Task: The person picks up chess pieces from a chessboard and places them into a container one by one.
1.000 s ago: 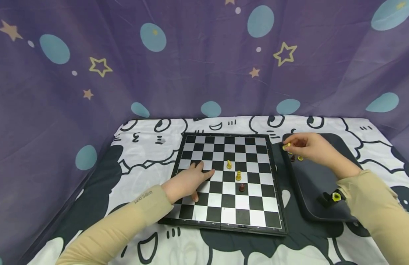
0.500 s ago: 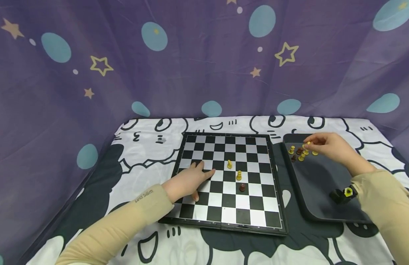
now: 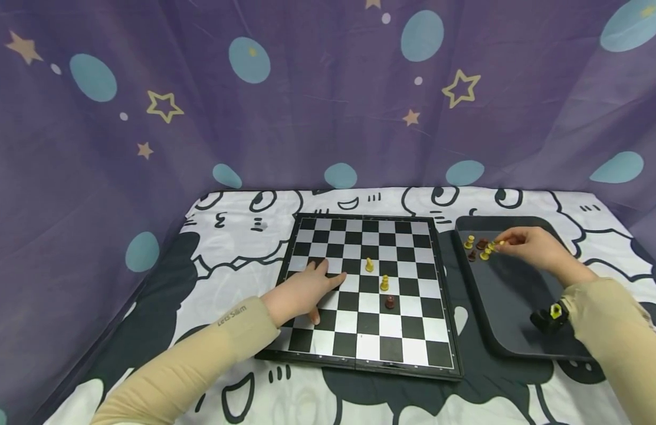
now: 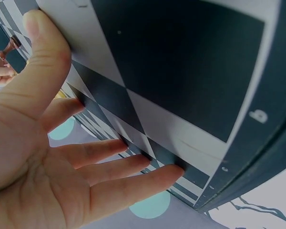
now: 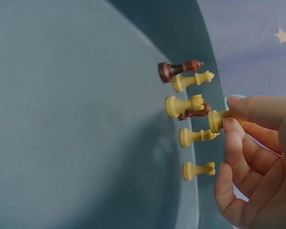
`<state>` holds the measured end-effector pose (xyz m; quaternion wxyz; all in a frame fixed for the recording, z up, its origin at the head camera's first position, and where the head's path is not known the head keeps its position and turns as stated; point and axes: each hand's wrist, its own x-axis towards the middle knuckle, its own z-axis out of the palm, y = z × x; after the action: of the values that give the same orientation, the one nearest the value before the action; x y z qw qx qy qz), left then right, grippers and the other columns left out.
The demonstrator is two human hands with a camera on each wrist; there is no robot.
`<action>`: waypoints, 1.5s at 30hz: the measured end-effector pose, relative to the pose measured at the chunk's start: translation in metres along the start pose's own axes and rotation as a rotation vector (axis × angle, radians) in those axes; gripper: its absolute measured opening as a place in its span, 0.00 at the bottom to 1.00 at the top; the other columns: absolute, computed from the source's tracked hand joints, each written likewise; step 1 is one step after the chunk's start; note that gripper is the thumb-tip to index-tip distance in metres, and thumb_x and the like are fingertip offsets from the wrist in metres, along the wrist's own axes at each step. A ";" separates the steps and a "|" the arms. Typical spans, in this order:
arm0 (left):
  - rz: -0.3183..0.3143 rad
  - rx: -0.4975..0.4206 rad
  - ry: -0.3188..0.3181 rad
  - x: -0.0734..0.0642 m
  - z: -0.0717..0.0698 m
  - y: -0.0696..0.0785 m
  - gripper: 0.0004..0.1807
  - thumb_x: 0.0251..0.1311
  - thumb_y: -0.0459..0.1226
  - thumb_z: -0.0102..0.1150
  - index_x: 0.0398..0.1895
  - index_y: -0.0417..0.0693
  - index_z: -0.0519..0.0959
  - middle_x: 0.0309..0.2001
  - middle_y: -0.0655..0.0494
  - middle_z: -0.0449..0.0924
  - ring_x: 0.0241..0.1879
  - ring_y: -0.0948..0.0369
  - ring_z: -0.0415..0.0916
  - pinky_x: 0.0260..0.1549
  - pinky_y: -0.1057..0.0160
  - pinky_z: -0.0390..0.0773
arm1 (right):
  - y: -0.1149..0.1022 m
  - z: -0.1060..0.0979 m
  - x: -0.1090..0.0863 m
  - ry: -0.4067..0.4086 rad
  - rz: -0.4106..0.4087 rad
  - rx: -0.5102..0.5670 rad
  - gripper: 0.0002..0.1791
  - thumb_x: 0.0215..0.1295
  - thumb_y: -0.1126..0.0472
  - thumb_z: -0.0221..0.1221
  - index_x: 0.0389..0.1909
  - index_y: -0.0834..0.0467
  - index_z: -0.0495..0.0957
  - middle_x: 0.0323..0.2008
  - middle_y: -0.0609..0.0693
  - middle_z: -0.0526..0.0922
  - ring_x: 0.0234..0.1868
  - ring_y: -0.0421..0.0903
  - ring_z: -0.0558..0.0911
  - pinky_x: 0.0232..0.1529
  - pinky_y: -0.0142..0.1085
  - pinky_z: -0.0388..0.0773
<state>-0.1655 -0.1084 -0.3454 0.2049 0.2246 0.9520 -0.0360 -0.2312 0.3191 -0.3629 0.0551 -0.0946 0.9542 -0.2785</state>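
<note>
My left hand (image 3: 301,292) rests on the left part of the chessboard (image 3: 367,324), its fingers spread and touching the squares. Two yellow chess pieces and a dark red-brown chess piece (image 3: 390,302) stand right of it on the board. Over the back of the dark tray (image 3: 519,295), my right hand (image 3: 532,249) pinches a yellow chess piece (image 5: 215,121) between thumb and fingers; its top is hidden. Near it in the right wrist view stand several chess pieces: yellow rooks, one a rook (image 5: 183,106), and a dark brown piece (image 5: 171,71).
The tray lies right of the board, a narrow strip of printed cloth (image 3: 459,319) between them. A raised rim (image 3: 468,295) runs along the tray. Behind everything hangs a purple curtain (image 3: 307,118).
My right hand has moved right from the tray's back left corner, then slightly down toward me, still pinching a yellow chess piece. My left hand stays in place on the board.
</note>
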 end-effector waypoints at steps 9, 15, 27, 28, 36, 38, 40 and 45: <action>0.006 0.020 0.001 0.001 0.000 0.000 0.59 0.29 0.43 0.78 0.73 0.58 0.57 0.72 0.36 0.50 0.69 0.37 0.52 0.58 0.46 0.70 | 0.006 0.007 0.000 -0.023 0.020 -0.014 0.18 0.62 0.57 0.60 0.43 0.70 0.78 0.29 0.51 0.80 0.28 0.40 0.73 0.28 0.34 0.69; 0.001 0.018 0.002 0.000 0.000 0.001 0.59 0.29 0.42 0.77 0.73 0.59 0.57 0.72 0.36 0.50 0.69 0.37 0.53 0.58 0.46 0.70 | 0.010 0.011 0.001 -0.030 0.024 -0.016 0.16 0.61 0.58 0.61 0.40 0.69 0.79 0.27 0.49 0.79 0.27 0.40 0.72 0.26 0.34 0.68; -0.001 0.015 0.011 0.001 0.002 0.001 0.59 0.29 0.42 0.77 0.72 0.58 0.58 0.71 0.36 0.51 0.69 0.37 0.53 0.57 0.46 0.71 | 0.013 0.013 0.002 -0.047 0.019 -0.023 0.16 0.60 0.59 0.61 0.40 0.70 0.79 0.25 0.47 0.80 0.26 0.41 0.75 0.25 0.33 0.69; -0.002 0.015 0.011 0.001 0.002 0.001 0.59 0.29 0.42 0.77 0.72 0.58 0.58 0.71 0.36 0.51 0.69 0.37 0.53 0.57 0.46 0.71 | 0.012 0.012 0.002 -0.048 0.022 -0.024 0.17 0.60 0.58 0.61 0.40 0.70 0.79 0.26 0.47 0.80 0.26 0.41 0.75 0.25 0.33 0.69; 0.005 0.026 0.016 0.001 0.002 0.000 0.59 0.28 0.43 0.78 0.72 0.59 0.58 0.71 0.36 0.52 0.68 0.37 0.54 0.57 0.46 0.71 | 0.011 0.005 -0.002 -0.032 0.020 -0.022 0.18 0.61 0.58 0.61 0.44 0.69 0.79 0.28 0.49 0.82 0.28 0.40 0.74 0.28 0.34 0.70; -0.001 0.016 0.010 0.001 0.002 0.000 0.59 0.29 0.43 0.77 0.73 0.59 0.58 0.72 0.36 0.51 0.69 0.38 0.53 0.58 0.46 0.70 | 0.011 0.004 -0.003 -0.024 0.021 -0.022 0.18 0.61 0.58 0.61 0.45 0.69 0.79 0.29 0.49 0.82 0.29 0.39 0.74 0.28 0.34 0.70; -0.003 0.014 0.008 0.002 0.002 0.000 0.59 0.29 0.43 0.77 0.73 0.59 0.58 0.72 0.36 0.51 0.69 0.38 0.53 0.58 0.46 0.70 | 0.010 0.002 -0.004 -0.023 0.018 -0.015 0.19 0.62 0.57 0.60 0.46 0.69 0.79 0.30 0.50 0.82 0.29 0.40 0.74 0.29 0.34 0.70; 0.002 0.024 0.008 0.002 0.002 -0.001 0.59 0.29 0.43 0.77 0.73 0.59 0.57 0.72 0.36 0.51 0.69 0.37 0.53 0.57 0.46 0.71 | 0.005 -0.001 -0.005 -0.012 0.006 -0.012 0.19 0.63 0.57 0.59 0.47 0.69 0.78 0.33 0.55 0.81 0.31 0.42 0.74 0.29 0.35 0.71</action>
<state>-0.1670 -0.1084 -0.3480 0.1981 0.2280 0.9522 -0.0466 -0.2277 0.3246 -0.3644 0.0612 -0.0939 0.9557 -0.2723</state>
